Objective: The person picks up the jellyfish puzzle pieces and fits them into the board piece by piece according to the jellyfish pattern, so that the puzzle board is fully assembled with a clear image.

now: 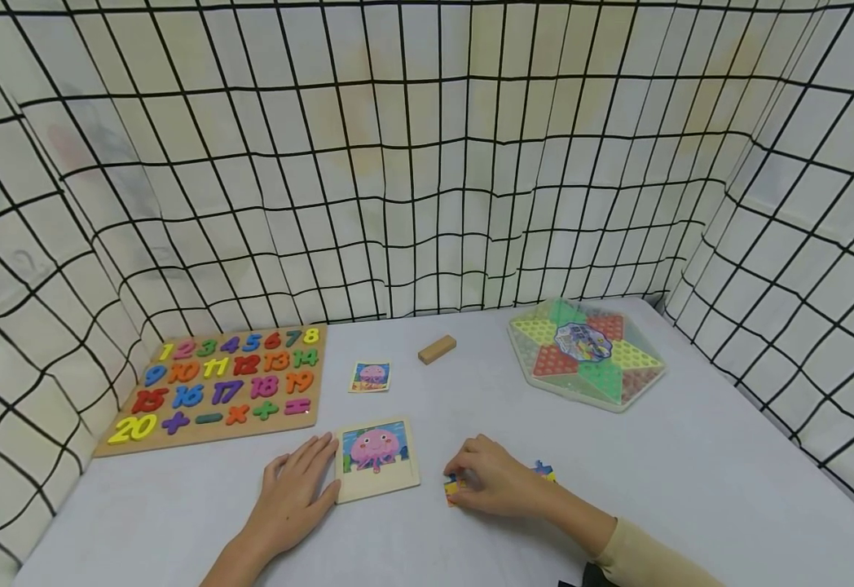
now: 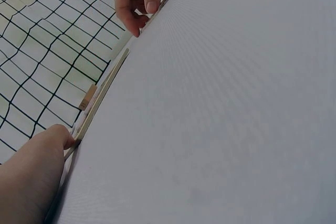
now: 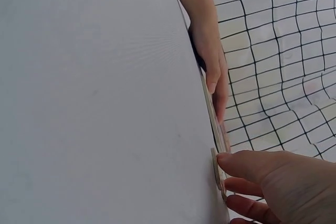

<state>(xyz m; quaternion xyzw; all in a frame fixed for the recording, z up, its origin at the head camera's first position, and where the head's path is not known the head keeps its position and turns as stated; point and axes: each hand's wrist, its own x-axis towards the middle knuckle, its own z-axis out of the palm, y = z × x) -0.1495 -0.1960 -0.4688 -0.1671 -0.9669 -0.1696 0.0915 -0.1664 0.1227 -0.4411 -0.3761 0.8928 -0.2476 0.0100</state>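
Note:
In the head view a square wooden puzzle board [image 1: 379,487] lies flat, its upper part filled with a pink octopus picture and its lower strip bare wood. My left hand [image 1: 291,493] rests against the board's left edge, fingers extended and thumb near the lower corner. To the board's right, my right hand [image 1: 504,481] pinches a yellow and blue puzzle piece [image 1: 452,489] low over the table. Another blue and yellow piece [image 1: 544,470] shows partly from behind that hand. The right wrist view shows the thumb on the thin pinched piece [image 3: 216,169].
A wooden number board [image 1: 200,387] lies at the left. Behind the puzzle stand a small octopus picture card [image 1: 371,377] and a wooden block [image 1: 438,350]. A hexagonal checkers-style game box [image 1: 584,350] is at the back right. Black netting over white cloth [image 1: 427,171] encloses the table.

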